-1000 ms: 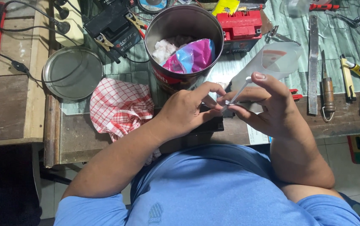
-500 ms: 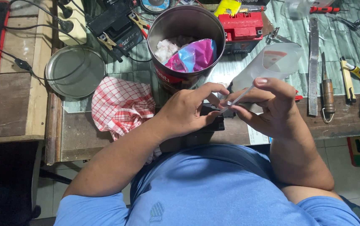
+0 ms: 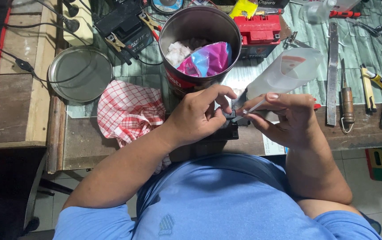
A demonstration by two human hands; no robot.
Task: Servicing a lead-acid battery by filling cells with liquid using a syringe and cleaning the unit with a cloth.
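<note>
My left hand (image 3: 200, 116) rests on a small black block (image 3: 226, 130) at the bench's front edge, fingers curled over its top. My right hand (image 3: 288, 118) grips a translucent plastic squeeze bottle (image 3: 288, 71), tilted with its thin nozzle pointing down-left onto the top of the black block. The nozzle tip sits right beside my left fingertips. Most of the block is hidden under my hands.
A large metal tin (image 3: 200, 40) holding white lumps and a pink-blue bag stands just behind my hands. A red checked cloth (image 3: 131, 111) and a round metal lid (image 3: 80, 73) lie left. A red box (image 3: 260, 29), a file and hand tools (image 3: 346, 104) lie right.
The bottle has tipped lower and its nozzle has come down onto the black block. My left fingers have shifted slightly closer to the nozzle tip.
</note>
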